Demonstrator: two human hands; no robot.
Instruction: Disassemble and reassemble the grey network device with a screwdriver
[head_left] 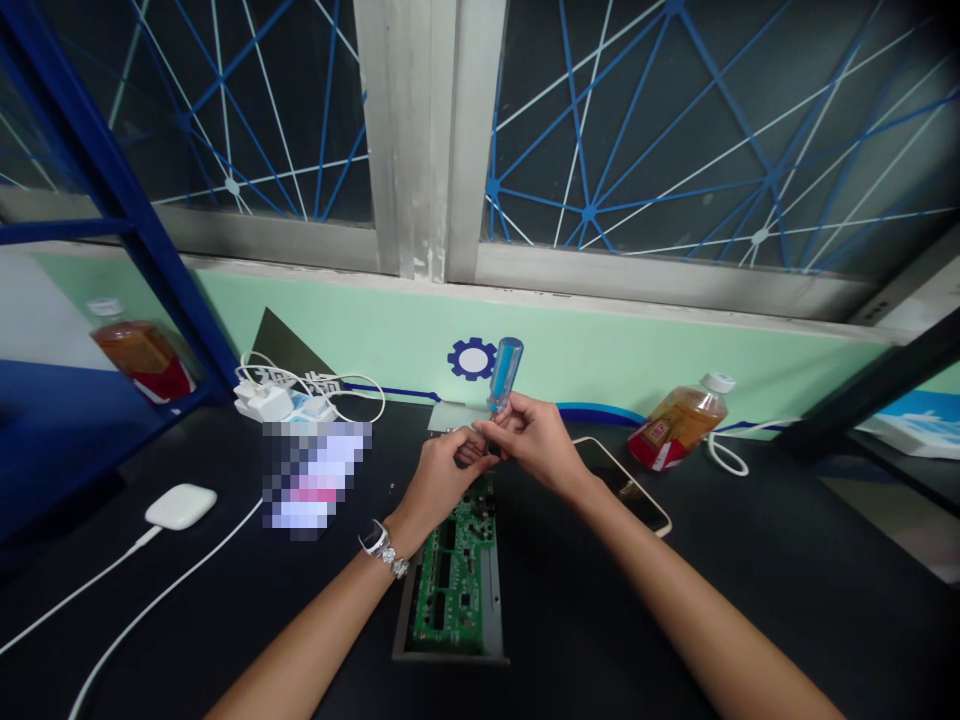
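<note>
A screwdriver [506, 372] with a clear blue handle points up, leaning slightly, above the far end of a green circuit board [461, 585]. My right hand [541, 440] is closed around the screwdriver just below its handle, and the shaft is mostly hidden by fingers. My left hand [448, 470], wearing a watch and bracelet at the wrist, has its fingers curled in a pinch beside the right fingertips. What the left fingers hold, if anything, is hidden. The board lies in a grey metal tray [491, 600], and both hands cover its far part.
A phone [626, 485] lies right of my right hand, near a drink bottle [679, 420]. On the left are a pixelated patch, a white charger [182, 507] with its cable, and a power strip [304, 405] with plugs. Another bottle [142, 355] stands far left. A green wall closes the back.
</note>
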